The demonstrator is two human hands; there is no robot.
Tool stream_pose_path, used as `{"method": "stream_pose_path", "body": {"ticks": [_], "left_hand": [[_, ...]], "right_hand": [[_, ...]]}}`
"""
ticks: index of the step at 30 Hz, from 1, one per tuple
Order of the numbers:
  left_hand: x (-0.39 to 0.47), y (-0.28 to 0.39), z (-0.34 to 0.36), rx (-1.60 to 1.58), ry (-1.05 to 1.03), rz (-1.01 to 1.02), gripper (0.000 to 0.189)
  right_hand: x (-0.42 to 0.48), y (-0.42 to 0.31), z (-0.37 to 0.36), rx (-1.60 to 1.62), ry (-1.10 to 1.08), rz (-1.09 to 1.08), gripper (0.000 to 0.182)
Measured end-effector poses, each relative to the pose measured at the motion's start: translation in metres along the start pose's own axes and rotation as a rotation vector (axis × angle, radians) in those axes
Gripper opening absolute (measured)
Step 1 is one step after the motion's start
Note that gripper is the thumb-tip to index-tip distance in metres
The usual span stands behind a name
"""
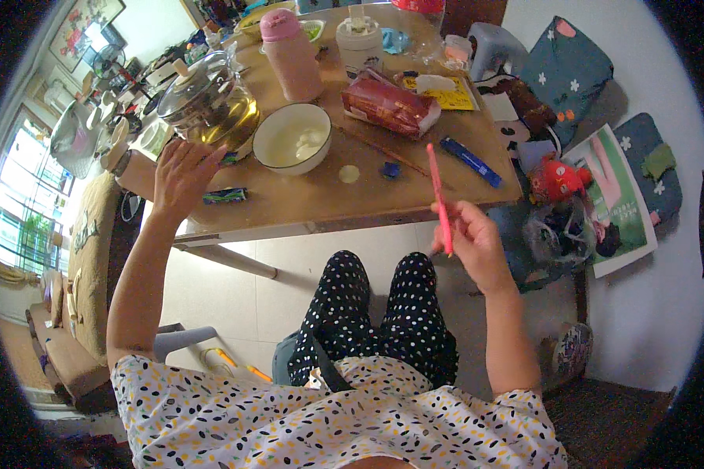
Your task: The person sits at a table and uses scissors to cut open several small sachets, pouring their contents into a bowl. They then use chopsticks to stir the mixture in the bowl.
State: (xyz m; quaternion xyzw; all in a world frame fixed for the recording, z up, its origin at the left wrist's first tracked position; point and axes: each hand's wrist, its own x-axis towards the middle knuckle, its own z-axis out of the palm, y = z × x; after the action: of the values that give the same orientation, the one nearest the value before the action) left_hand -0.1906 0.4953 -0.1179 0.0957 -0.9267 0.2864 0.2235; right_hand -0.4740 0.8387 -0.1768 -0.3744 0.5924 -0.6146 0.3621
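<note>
My right hand [472, 243] grips a slim bright pink stick [436, 187] in front of the table's near edge. The stick points up and away from me, its lower end between thumb and fingers. My left hand [182, 176] is at the table's left side, fingers extended and thumb apart, with nothing visible in it. Just beyond that hand stands a glass pot [234, 117] with a lid and yellowish liquid. A white bowl [270, 149] with a dark rim holds pale rounded pieces in liquid. A small dark green wrapper [225, 196] lies near my left hand.
On the wooden table [305, 202] are a pink thermos [293, 64], a red tissue pack [387, 105], a yellow packet [457, 94], a brown chopstick [387, 151], a blue sachet [470, 162] and a small blue piece [390, 170]. Cushions [569, 76] and bags crowd the right.
</note>
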Motion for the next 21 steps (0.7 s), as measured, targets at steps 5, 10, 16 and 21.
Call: {"method": "stream_pose_path", "body": {"ticks": [5,10,16,21], "left_hand": [[-0.018,0.002,0.009,-0.030,-0.109,-0.046,0.041],[-0.016,0.004,0.010,-0.067,-0.055,-0.020,0.040],[0.016,0.044,0.005,-0.196,0.078,0.040,0.038],[0.091,0.141,0.013,-0.571,0.136,0.221,0.038]], "right_hand": [[0.013,0.000,-0.022,-0.080,0.273,-0.183,0.025],[0.010,0.004,-0.040,-0.047,0.374,-0.179,0.029],[0.001,0.009,-0.045,-0.055,0.416,-0.112,0.029],[-0.009,0.010,-0.041,0.014,0.428,-0.105,0.028]]}}
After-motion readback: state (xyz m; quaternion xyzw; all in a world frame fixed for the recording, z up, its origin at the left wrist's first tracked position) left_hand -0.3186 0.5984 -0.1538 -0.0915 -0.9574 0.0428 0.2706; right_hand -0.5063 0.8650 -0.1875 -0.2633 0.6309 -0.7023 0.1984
